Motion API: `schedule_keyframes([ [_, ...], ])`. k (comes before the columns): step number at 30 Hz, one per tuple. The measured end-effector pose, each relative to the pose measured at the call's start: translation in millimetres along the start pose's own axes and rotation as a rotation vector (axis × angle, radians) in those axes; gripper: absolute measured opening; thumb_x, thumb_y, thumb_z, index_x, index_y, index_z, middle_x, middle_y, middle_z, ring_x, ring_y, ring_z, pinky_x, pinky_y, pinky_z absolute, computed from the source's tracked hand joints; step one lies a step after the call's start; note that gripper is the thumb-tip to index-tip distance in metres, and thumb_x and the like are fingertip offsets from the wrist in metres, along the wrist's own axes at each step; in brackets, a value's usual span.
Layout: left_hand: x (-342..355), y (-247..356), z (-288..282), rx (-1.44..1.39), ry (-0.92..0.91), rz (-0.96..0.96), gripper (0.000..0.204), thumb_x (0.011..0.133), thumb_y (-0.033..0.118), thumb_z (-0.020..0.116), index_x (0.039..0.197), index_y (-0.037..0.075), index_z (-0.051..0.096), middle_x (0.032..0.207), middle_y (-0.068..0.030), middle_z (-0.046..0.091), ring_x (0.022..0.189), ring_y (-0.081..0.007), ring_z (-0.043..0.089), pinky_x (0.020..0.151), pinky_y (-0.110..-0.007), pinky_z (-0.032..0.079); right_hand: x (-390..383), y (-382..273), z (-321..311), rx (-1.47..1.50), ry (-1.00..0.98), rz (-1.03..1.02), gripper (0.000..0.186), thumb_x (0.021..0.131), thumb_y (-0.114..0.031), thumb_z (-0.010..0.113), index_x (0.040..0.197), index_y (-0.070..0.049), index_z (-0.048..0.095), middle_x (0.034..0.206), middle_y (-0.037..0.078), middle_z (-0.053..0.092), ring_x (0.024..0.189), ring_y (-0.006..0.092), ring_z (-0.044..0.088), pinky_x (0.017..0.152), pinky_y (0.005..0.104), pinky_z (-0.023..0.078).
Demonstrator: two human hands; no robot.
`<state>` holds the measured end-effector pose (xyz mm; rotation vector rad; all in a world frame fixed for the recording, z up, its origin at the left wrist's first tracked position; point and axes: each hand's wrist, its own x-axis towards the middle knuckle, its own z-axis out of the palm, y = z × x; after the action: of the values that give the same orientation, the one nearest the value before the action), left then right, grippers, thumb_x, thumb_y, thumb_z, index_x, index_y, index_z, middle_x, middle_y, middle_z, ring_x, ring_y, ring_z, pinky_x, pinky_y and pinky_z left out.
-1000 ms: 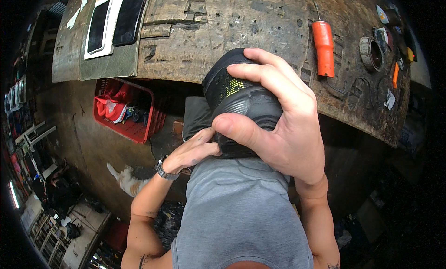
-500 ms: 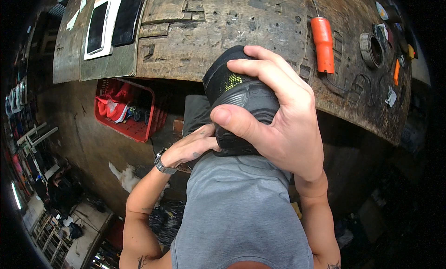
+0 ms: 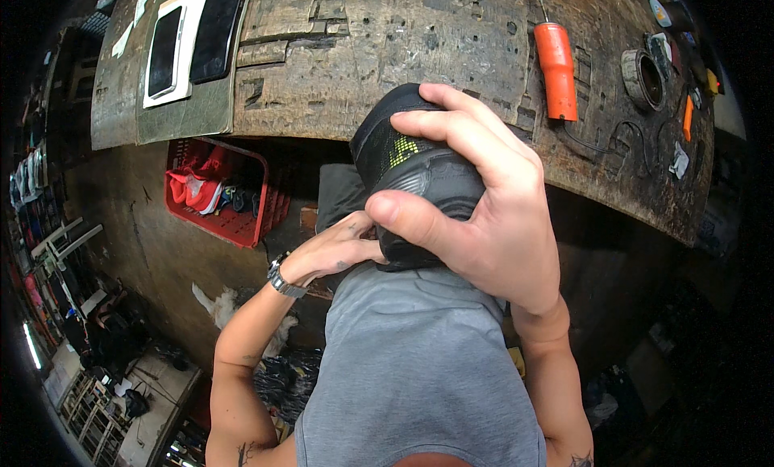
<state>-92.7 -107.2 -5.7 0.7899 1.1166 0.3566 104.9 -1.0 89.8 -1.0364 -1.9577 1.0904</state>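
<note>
A black shoe (image 3: 415, 177) with a mesh panel showing yellow-green stands between my lap and the workbench edge. My right hand (image 3: 508, 205) grips it from the right, thumb across the near side and fingers over the far upper part. Low on the shoe's left side is my left hand (image 3: 334, 245), a metal-band watch (image 3: 285, 276) on its wrist. The left fingertips go behind the shoe's lower part and are hidden, so what they press on is not fully shown.
A worn wooden workbench (image 3: 387, 40) spans the front. On it lie an orange cylindrical tool (image 3: 555, 72) with a cord, a tape roll (image 3: 642, 80), a phone (image 3: 165, 52) and a dark tablet-like slab (image 3: 216, 32). Below left stands a red basket (image 3: 226, 225); a white-and-tan cat-like shape (image 3: 222, 306) lies lower.
The view has shifted slightly, and the bench things sit a little differently in it. Both hands keep nearly the same place on the shoe.
</note>
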Motion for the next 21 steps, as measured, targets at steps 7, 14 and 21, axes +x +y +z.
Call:
schedule_keyframes([
  [7, -4, 14, 0, 0.107, -0.011, -0.008, 0.04, 0.085, 0.018, 0.064, 0.116, -0.008, 0.065, 0.099, -0.008, 0.069, 0.091, -0.0155, 0.059, 0.088, -0.032, 0.049, 1, 11, -8, 0.088, 0.028, 0.084, 0.052, 0.076, -0.025, 0.089, 0.117, 0.003, 0.072, 0.131, 0.028, 0.064, 0.125, 0.0324, 0.063, 0.107, 0.0396, 0.047],
  [14, -7, 24, -10, 0.048, -0.119, -0.06, 0.05, 0.084, 0.013, 0.062, 0.129, -0.008, 0.06, 0.111, -0.0068, 0.069, 0.1, -0.0142, 0.059, 0.093, -0.032, 0.049, -2, 14, -9, 0.053, 0.034, 0.039, 0.053, 0.077, -0.025, 0.088, 0.119, 0.004, 0.071, 0.13, 0.028, 0.064, 0.124, 0.0323, 0.063, 0.106, 0.0391, 0.047],
  [21, -8, 24, -9, -0.014, -0.158, -0.026, 0.051, 0.084, 0.011, 0.064, 0.131, -0.008, 0.059, 0.114, -0.0082, 0.068, 0.107, -0.0148, 0.06, 0.1, -0.031, 0.047, -2, 12, -9, 0.034, 0.033, 0.018, 0.057, 0.076, -0.029, 0.09, 0.118, 0.004, 0.071, 0.13, 0.028, 0.065, 0.124, 0.0333, 0.064, 0.106, 0.0397, 0.048],
])
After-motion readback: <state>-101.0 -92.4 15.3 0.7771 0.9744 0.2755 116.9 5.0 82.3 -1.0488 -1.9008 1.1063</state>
